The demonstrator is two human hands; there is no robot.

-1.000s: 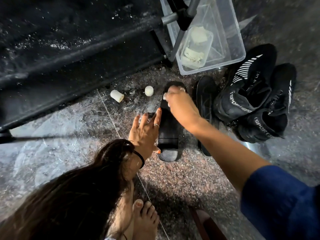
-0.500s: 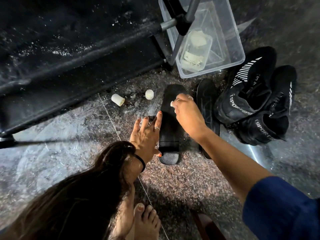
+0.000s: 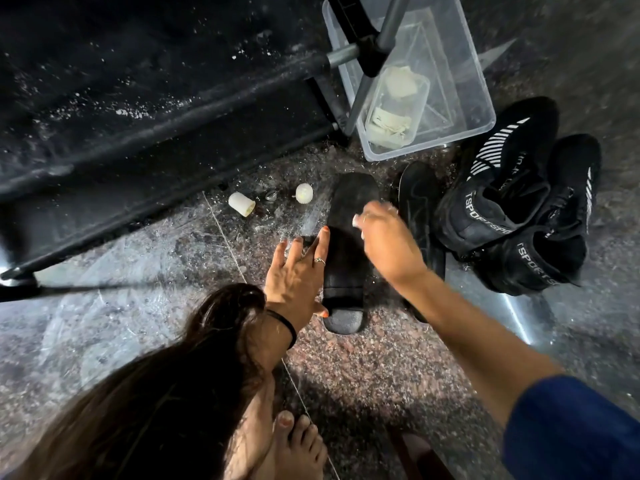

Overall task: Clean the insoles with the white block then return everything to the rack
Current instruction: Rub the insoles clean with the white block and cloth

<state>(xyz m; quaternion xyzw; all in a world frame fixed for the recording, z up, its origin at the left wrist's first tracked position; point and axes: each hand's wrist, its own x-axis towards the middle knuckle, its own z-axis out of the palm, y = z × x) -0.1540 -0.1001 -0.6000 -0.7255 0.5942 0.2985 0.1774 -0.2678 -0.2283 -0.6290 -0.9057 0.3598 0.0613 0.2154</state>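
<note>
Right hand [image 3: 384, 242] curled round a small white block [image 3: 357, 220], rubbing the flat black foam insole [image 3: 346, 237] on the floor; left hand [image 3: 298, 275], fingers straight, pinning its near edge. Scrubbing step underway. Next: second black insole [image 3: 417, 202] just right.

Black insole [image 3: 349, 244] flat on the speckled stone floor, long axis running near to far, grey heel end nearest, toe end toward the rack. Second black insole [image 3: 417, 206] just to its right, parallel, partly hidden behind the forearm. White block [image 3: 358, 221] barely visible, pinched in the right hand [image 3: 388, 244] over the middle of the first insole. Left hand [image 3: 294, 275] pressed flat along that insole's left edge, thumb at the heel. Pair of black "SPORT" sneakers [image 3: 512, 209] further right, leaning against each other, openings facing near. Black rack [image 3: 156, 109] far left, dusted with white crumbs.
</note>
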